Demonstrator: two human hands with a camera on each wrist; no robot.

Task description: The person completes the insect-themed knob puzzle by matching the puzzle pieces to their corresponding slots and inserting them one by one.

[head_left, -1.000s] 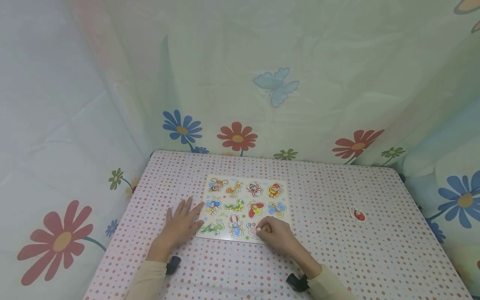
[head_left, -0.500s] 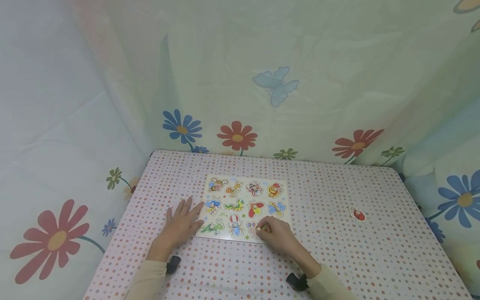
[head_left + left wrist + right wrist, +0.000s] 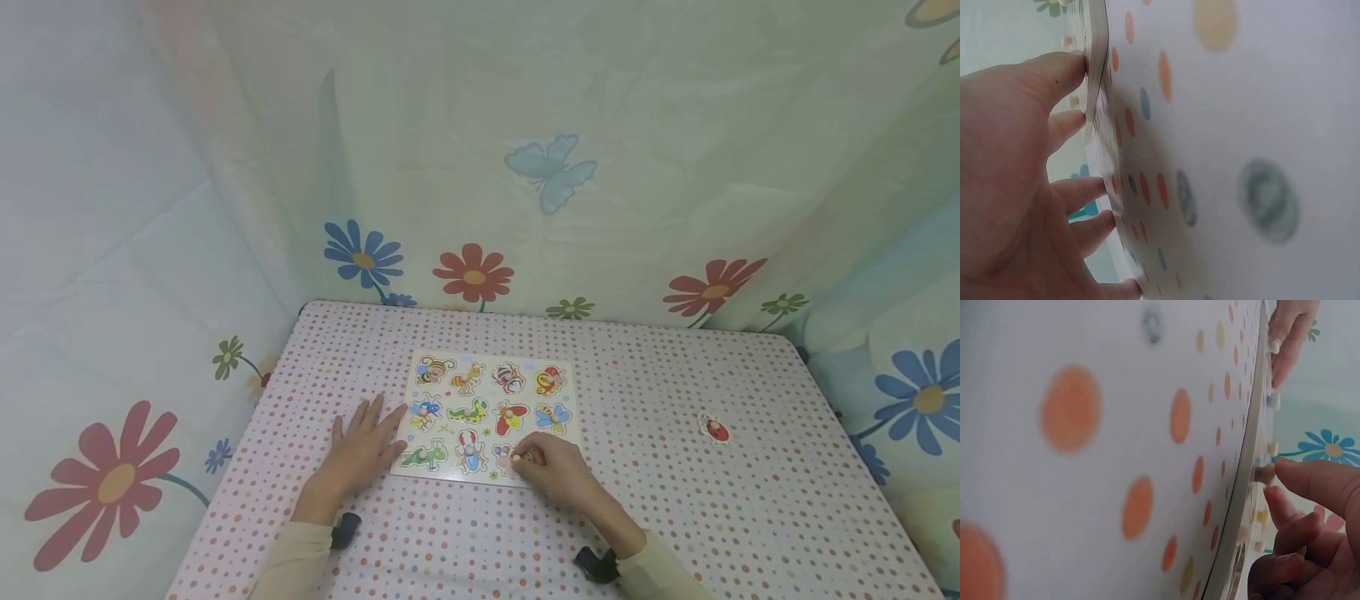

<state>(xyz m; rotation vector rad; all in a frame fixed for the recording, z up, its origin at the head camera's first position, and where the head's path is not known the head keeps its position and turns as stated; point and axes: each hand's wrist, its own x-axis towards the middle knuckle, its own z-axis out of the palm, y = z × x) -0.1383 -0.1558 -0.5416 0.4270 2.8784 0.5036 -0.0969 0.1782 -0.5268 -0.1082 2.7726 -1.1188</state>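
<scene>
A wooden peg puzzle board [image 3: 450, 477] with insect pieces lies on the table. My right hand [image 3: 555, 471] is over its lower right corner. Thumb and forefinger pinch the round wooden knob [image 3: 1265, 474] of a puzzle piece [image 3: 502, 455] there; the hand covers part of this piece, and I cannot tell whether it lies flush. My left hand [image 3: 358, 457] lies with spread fingers on the cloth, its thumb and forefinger touching the board's left edge [image 3: 1097, 50]. Off to the right, a ladybug puzzle piece [image 3: 717, 430] lies on the tablecloth.
A dotted cloth [image 3: 645, 383] covers the table. Behind and beside it hang sheets [image 3: 637, 167] printed with flowers and a butterfly. A black wrist camera [image 3: 596, 565] sits at the right wrist, another black camera [image 3: 346, 531] at the left.
</scene>
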